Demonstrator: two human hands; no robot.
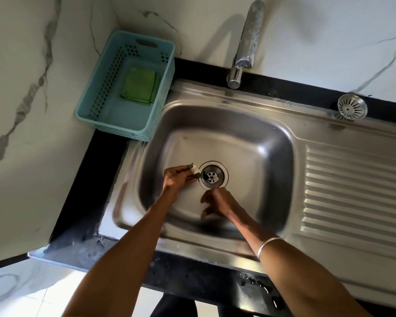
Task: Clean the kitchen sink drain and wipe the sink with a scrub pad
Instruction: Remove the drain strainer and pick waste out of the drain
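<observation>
Our left hand [177, 179] pinches small scraps [194, 170], pale and dark bits, just beside the drain [212, 175] on its left rim. Our right hand [217, 202] rests low in the sink [261, 143] just below the drain, fingers loosely curled, holding nothing we can make out.

The drain stands uncovered; the strainer [352, 106] sits well apart on the counter [284, 88] at the far right. One pale bit seems lodged in the drain.

Step in hand, we judge: picking debris from the drain. Next calls for clearing that last bit and dropping the scraps somewhere.

The scrub pad [139, 86] lies untouched in the basket [94, 94], far left. Wiping not yet begun.
</observation>
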